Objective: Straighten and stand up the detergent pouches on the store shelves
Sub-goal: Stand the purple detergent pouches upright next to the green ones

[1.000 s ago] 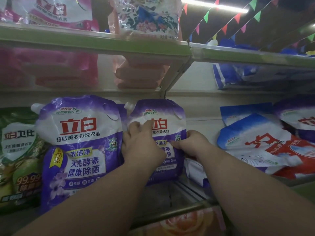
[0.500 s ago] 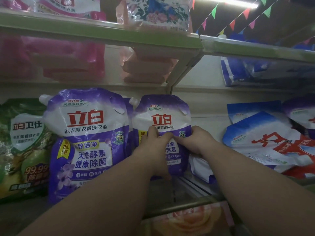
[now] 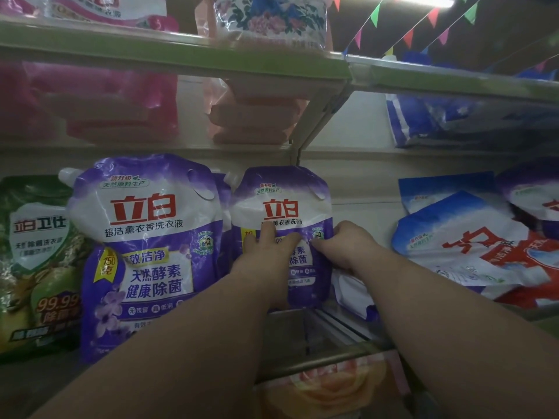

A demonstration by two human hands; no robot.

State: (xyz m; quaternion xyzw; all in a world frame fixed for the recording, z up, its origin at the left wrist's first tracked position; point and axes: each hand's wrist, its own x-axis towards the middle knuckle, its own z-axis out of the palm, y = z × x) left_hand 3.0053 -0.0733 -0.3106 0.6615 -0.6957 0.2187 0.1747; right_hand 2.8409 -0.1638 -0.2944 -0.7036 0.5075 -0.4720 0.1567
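Observation:
A small purple detergent pouch (image 3: 281, 204) stands upright at the middle of the shelf. My left hand (image 3: 266, 258) presses flat against its front, fingers pointing up. My right hand (image 3: 344, 246) grips the pouch's right edge with curled fingers. A larger purple pouch (image 3: 145, 237) stands upright just left of it, touching it. Further left, a green pouch (image 3: 33, 252) also stands. To the right, blue-and-white detergent bags (image 3: 472, 246) lie tilted on their backs, with another purple pouch (image 3: 532, 195) leaning behind them.
A white and blue pouch (image 3: 354, 288) lies flat under my right wrist. Bare metal shelf floor (image 3: 302, 337) shows in front of the small pouch. The green-edged upper shelf (image 3: 181, 55) hangs close above, with pink packs (image 3: 121, 101) behind it.
My left hand slid down from the pouch's logo to its middle. My right hand rose onto the pouch's right edge. The small pouch stands a little straighter.

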